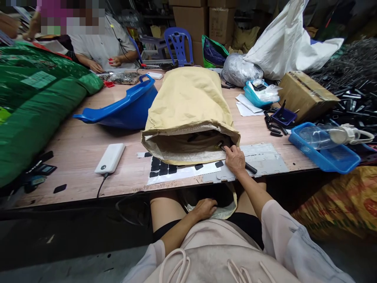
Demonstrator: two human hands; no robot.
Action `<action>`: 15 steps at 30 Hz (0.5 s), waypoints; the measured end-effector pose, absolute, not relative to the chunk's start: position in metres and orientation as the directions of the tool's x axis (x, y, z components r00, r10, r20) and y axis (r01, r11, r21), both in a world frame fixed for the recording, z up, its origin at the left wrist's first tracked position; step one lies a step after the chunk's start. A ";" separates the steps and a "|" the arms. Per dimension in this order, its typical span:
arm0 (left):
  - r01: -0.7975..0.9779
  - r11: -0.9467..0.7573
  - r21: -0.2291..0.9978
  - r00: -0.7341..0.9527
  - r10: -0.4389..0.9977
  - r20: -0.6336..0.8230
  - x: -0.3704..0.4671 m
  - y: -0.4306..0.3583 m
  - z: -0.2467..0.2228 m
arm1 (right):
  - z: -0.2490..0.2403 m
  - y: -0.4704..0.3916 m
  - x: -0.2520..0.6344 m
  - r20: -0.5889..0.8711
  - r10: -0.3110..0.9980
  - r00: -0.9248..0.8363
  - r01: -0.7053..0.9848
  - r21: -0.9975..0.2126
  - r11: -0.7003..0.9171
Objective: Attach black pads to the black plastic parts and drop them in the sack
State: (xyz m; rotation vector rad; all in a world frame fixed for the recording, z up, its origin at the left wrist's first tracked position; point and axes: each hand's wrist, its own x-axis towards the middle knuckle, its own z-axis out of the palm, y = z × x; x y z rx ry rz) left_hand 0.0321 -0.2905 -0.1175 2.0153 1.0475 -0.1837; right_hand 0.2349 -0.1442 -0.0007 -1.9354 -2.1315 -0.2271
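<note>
A yellow woven sack lies on the table with its mouth gaping toward me. At the right side of that mouth, my right hand is closed around a slim black-handled tool. The tool's small metal end points into the sack, and its exact kind is unclear. My left hand rests low over my lap, holding nothing I can see, its fingers loosely bent. It lies by the rim of a second pale sack between my thighs. Beneath the yellow sack's mouth is a white sheet with black square stickers.
A blue basin and a white power bank are on the left, beside a green sack. To the right are a blue tray with a bottle, a cardboard box and heaped black parts. Another person sits opposite.
</note>
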 end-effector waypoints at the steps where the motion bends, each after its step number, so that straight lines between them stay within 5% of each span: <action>1: 0.629 -0.422 0.653 0.733 0.602 -0.317 0.036 -0.290 -0.105 | -0.001 -0.144 0.235 0.288 0.954 -0.083 0.993 -0.054 0.103; 4: 0.334 -0.736 0.589 0.803 0.549 0.231 0.047 -0.271 -0.056 | 0.000 -0.145 0.234 0.276 0.958 -0.077 0.994 -0.056 0.096; 7: 0.432 -0.728 0.531 0.509 0.684 0.523 0.048 -0.220 -0.008 | 0.001 -0.145 0.234 0.260 0.963 -0.069 0.994 -0.059 0.088; 11: 0.700 -0.291 0.652 -0.020 0.905 0.425 0.026 -0.122 0.020 | 0.002 -0.145 0.233 0.257 0.964 -0.068 0.995 -0.058 0.086; 15: 0.709 0.009 0.706 -0.175 0.971 0.163 -0.005 -0.058 0.008 | 0.002 -0.146 0.232 0.262 0.963 -0.068 0.995 -0.053 0.085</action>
